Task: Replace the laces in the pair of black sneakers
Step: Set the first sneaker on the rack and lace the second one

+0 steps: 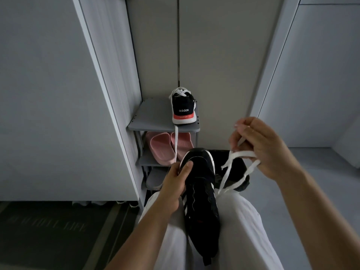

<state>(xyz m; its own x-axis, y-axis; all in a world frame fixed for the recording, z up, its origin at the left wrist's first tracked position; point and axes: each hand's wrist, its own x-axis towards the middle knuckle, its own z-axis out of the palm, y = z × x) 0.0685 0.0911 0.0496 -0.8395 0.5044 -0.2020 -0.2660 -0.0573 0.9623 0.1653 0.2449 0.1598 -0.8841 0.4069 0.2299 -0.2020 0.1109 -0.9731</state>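
Black sneaker [202,201]: lies on the seated person's lap, long axis running straight away from the body.
Left hand [173,186]: on the sneaker, fingers curled round its far end; the nearer hand.
Right hand [261,147]: raised up and right of the sneaker, clear of it, pinching a loose white lace [233,164] whose ends dangle toward the sneaker's right side. Threading probably means bringing it down and left.
Second sneaker [183,108]: beyond the held sneaker, white-laced, atop a grey shoe rack [152,117].
Pink slippers [161,147]: just past the sneaker's far end.
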